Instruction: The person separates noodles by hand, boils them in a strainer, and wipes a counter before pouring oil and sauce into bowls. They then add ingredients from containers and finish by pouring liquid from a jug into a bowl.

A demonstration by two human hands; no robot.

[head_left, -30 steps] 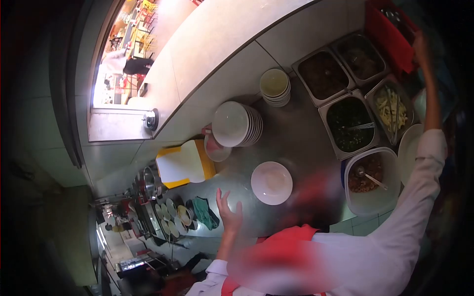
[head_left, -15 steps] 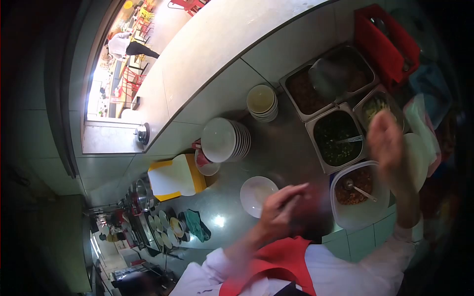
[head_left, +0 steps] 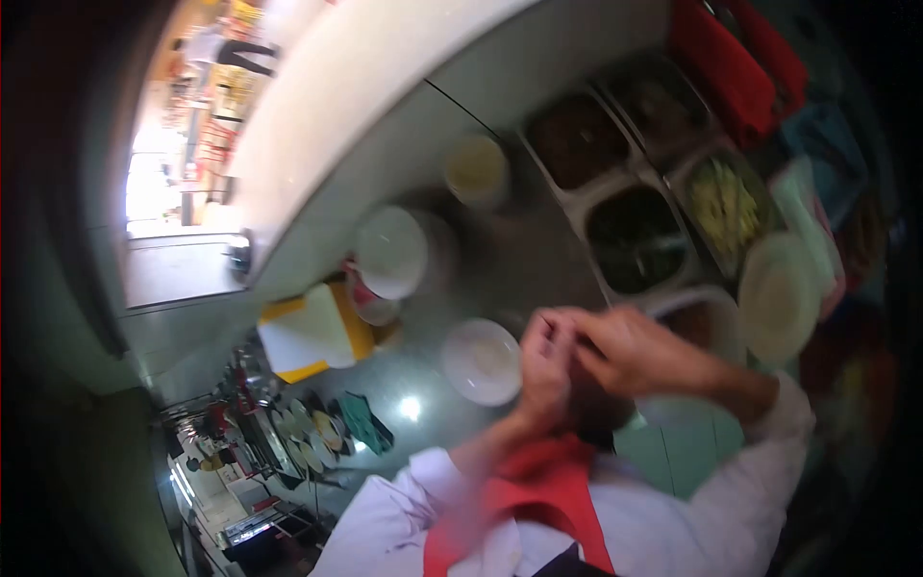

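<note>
Left hand (head_left: 545,358) and right hand (head_left: 630,348) meet above the desk (head_left: 538,264), fingers curled; grip unclear in blur. Empty white bowl (head_left: 481,361) just beside left hand. Risk: elbow knocks bowl.

Left hand (head_left: 546,361) and right hand (head_left: 630,351) raised together, fingertips touching, fingers curled, white-sleeved forearms bent inward.
</note>
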